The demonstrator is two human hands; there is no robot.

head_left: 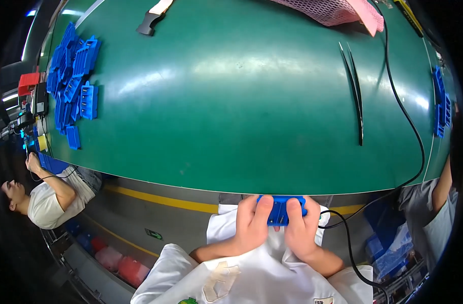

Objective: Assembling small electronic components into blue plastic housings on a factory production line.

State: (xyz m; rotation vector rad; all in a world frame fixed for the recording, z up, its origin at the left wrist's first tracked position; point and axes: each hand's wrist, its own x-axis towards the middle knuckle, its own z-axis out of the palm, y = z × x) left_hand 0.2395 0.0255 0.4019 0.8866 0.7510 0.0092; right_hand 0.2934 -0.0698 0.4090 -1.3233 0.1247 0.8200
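Note:
Between my two hands is a small blue plastic tray (278, 213) with narrow compartments, held just off the near edge of the green table (216, 126). My left hand (254, 220) grips its left end, thumb on top. Its right end is clasped by my right hand (301, 225), with the thumb likewise pressed on the upper face. Small pins seem to sit in the tray's slots, too small to tell clearly. My fingers underneath are mostly hidden. A pair of dark tweezers (357, 96) lies on the table, to the right and beyond my hands.
A heap of similar blue trays (72, 76) lies far left; more blue trays (440, 104) sit at the right edge. A black cable (401, 101) runs down the right side. A black buckle (150, 23) and pink mesh fabric (328, 11) lie at the back. People sit at both sides.

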